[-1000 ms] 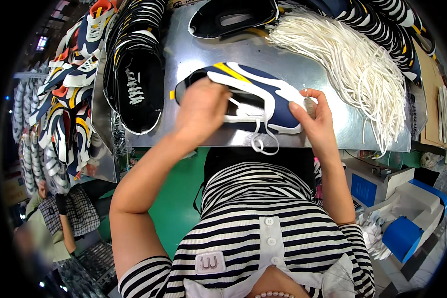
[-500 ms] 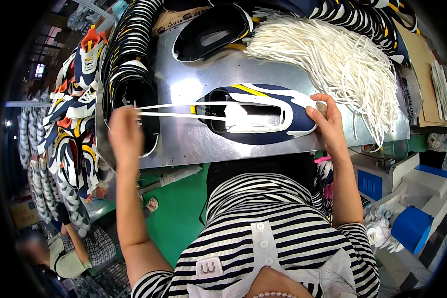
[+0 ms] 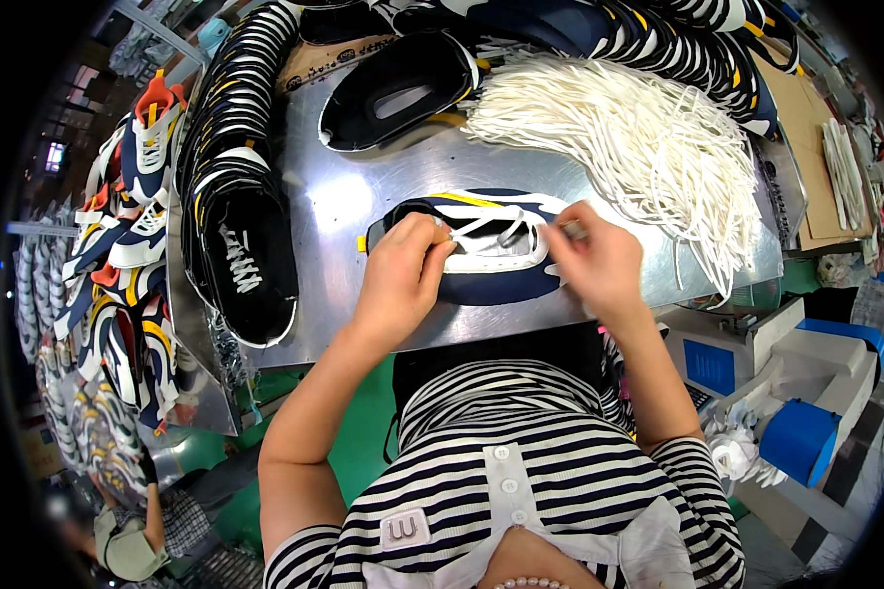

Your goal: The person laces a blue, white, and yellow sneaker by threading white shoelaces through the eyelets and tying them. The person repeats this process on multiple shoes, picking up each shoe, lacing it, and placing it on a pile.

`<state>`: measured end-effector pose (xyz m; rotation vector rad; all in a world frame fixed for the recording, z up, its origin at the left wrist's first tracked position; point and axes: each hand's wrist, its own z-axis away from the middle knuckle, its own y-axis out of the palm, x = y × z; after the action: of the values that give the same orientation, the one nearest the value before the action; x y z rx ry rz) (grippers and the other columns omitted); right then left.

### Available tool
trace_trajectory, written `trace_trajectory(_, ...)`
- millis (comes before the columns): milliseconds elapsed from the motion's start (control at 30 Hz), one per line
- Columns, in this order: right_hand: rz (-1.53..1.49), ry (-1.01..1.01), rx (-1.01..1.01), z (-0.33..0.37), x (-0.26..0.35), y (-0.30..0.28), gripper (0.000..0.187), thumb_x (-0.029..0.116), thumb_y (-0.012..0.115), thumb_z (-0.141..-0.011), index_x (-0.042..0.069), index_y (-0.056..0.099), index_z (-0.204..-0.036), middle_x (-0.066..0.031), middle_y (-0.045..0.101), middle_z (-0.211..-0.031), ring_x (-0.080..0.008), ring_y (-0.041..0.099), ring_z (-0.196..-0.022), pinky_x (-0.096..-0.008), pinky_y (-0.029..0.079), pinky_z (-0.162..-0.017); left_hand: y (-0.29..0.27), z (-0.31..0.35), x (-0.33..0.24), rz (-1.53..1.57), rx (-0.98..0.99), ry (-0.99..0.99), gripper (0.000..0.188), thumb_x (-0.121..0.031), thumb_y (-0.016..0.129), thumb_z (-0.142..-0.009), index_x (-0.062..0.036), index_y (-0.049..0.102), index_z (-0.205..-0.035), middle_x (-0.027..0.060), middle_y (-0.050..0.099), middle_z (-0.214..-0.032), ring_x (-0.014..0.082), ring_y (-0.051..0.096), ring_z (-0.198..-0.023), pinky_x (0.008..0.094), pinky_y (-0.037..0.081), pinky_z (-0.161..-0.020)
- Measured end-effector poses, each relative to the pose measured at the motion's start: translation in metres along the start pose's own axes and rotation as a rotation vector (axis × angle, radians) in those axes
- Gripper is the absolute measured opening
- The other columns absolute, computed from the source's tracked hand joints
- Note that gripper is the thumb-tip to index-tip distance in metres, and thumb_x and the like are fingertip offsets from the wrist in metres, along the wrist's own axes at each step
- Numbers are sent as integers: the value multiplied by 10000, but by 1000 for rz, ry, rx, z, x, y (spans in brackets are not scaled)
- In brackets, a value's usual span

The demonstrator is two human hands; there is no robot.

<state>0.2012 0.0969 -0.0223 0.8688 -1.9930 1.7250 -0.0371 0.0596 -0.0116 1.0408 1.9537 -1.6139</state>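
The left hand (image 3: 408, 270) is bent at the wrist over the heel end of the shoe upper, its thumb and forefinger drawn together on a white lace (image 3: 471, 233). The right hand (image 3: 599, 260) is over the toe end, fingers curled inward and blurred; whether they grip anything I cannot tell. Both elbows are bent, the forearms slanting up and inward from either side of the striped shirt (image 3: 432, 452).

Beneath the hands, the navy, white and yellow shoe upper (image 3: 501, 288) lies on the metal table (image 3: 363, 304) near its front edge, toe to the right, the lace crossing its opening in loose curves.

Half a second ago the left hand was far out to the left, stretching two lace strands straight, while the right hand held the toe tip. Now the left hand is back at the shoe upper, the strands have gone slack, and the right hand has come in toward the front of the opening.

Farther off, a row of nested uppers (image 3: 241, 260) stands to the left, a single dark upper (image 3: 393, 93) lies beyond, and a heap of white laces (image 3: 638, 147) spreads to the right.
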Motion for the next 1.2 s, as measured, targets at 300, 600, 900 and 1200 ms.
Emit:
trace_trajectory(300,-434,107,319,-12,-5,9,157,200,723,-854,57,659,-869,-33,625,-622,-134,585,-565,-315,456,-550,4,8,7,-55,-89,52,68,-19,629,-885,13,577,-915,128,604,-890,293,590,-746,356,462,-676)
trace_trajectory(600,-765,361,155,-5,-20,19,175,189,610,-952,15,596,-949,7,579,-669,-63,487,-567,-240,394,-521,-73,7,16,1439,-147,-369,210,-126,532,-998,60,585,-1080,8,508,-740,82,446,-666,228,378,-597)
trace_trajectory(900,-558,326,109,-1,-14,29,219,222,595,-945,12,592,-1007,-82,597,-600,-143,548,-523,-318,425,-518,-251,78,131,1850,-873,-153,83,101,416,-950,72,459,-1014,100,464,-867,161,373,-676,274,343,-583)
trace_trajectory(1200,-1437,381,255,-9,-45,-7,215,181,514,-1020,-8,602,-1074,54,432,-646,-7,295,-500,-171,226,-445,-39,-13,-74,27,309,313,53,-51,666,-878,-6,638,-885,118,638,-1099,179,652,-830,286,512,-687)
